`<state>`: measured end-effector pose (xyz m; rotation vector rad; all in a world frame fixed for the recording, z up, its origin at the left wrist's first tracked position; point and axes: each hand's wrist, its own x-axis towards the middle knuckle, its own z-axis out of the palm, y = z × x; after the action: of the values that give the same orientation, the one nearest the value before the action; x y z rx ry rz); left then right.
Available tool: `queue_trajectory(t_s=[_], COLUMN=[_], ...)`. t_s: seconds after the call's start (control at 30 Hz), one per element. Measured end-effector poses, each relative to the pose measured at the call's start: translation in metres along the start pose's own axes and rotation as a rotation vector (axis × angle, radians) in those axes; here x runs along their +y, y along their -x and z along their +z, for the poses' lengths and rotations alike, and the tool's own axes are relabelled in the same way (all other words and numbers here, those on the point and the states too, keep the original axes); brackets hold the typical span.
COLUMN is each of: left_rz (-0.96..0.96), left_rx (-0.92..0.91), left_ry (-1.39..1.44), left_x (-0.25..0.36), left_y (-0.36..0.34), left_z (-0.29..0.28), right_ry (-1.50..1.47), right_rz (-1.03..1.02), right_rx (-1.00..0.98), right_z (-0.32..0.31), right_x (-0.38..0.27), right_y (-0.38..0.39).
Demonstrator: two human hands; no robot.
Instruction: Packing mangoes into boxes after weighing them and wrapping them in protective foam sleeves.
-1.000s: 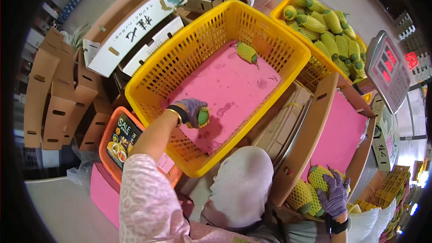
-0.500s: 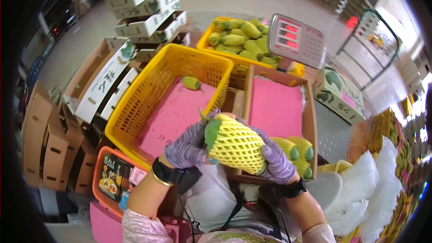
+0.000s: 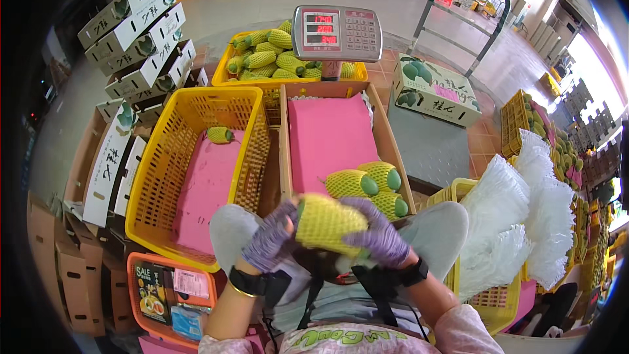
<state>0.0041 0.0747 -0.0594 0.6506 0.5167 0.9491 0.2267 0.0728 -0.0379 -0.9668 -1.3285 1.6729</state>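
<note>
Both hands met on one netted fruit [image 3: 331,224], which was held between the knees [image 3: 442,226], in front of the near end of an open brown box [image 3: 388,144]. The left hand [image 3: 268,239], in a purple glove, had its grip closed about the fruit's left end; the right hand [image 3: 381,233], gloved alike, held the other end, its fingers laid along the yellow net. The fruit was blurred, so the finer lie of the net could not be told. Inside the box a pink sheet [image 3: 331,134] covered the bottom, and three more netted fruits [image 3: 352,183] lay close together at its near right corner, green ends turned right. To the left stood a yellow crate [image 3: 157,164] with a pink liner [image 3: 209,183] and a lone fruit [image 3: 219,135] toward its far end. Beyond the box, a second crate [image 3: 229,83] was heaped with netted fruits, and a scale display [image 3: 360,33] with lit red digits rose partly in front of it. A white carton [image 3: 436,85] sat on the grey platform [image 3: 432,151] to the right, and white bags [image 3: 495,216] lay nearer. At lower left was an orange basket [image 3: 133,282] holding a blue pack [image 3: 188,322].
</note>
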Motion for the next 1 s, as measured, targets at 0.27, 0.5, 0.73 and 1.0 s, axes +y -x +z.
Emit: queue_trajectory(t_s=[0.27,0.5,0.73,1.0], left_rz=[0.315,0.304,0.019,-0.499], left_rx=[0.457,0.727,0.960,0.528], left_ry=[-0.226,-0.364,-1.471,-2.313], left_x=[0.065,0.128,0.163,0.124], left_y=[0.048,0.090,0.004,-0.183], left_z=[-0.061,-0.131,-0.271,-0.407], right_ry=[1.144,1.491,1.602,1.605], right_rz=[-0.024,0.170,0.128,0.077], right_rx=[0.083,-0.233,-0.473,-0.511], right_z=[-0.022,0.005,-0.006,0.000], right_x=[-0.025,0.015,0.032,0.023], right_y=[-0.097,-0.136,-0.136,-0.151])
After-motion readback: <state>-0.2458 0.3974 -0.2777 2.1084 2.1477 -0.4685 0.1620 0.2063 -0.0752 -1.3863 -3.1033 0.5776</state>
